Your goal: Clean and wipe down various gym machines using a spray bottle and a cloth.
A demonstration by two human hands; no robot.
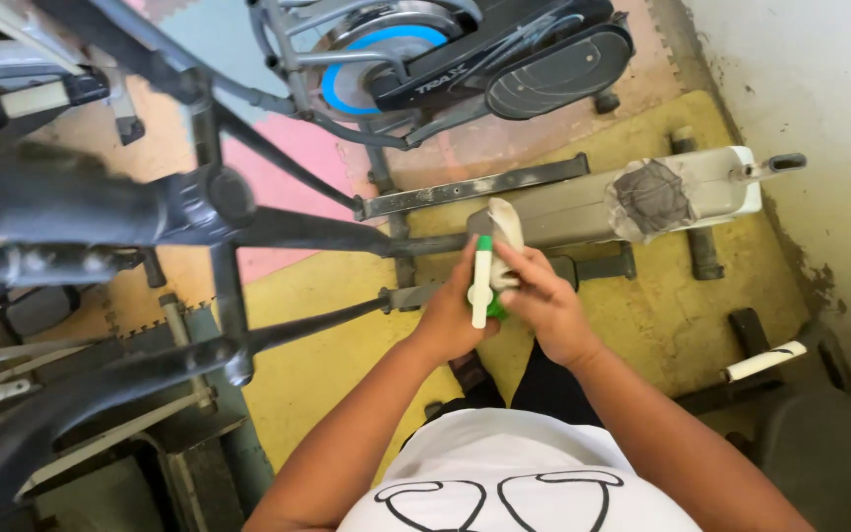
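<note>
Above yellow mat, left hand gripping white-green bottle, right hand

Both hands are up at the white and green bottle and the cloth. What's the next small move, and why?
Probably tip the bottle onto the cloth. The left hand holds the bottle upright with its green end at the cloth, which the right hand holds bunched beside it, above the worn grey bench.

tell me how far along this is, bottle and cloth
Done: both hands are already up with the supplies. In hand: left hand grips the white and green bottle; right hand holds the cloth against it. Left: the grey bench beyond looks untouched.
</note>
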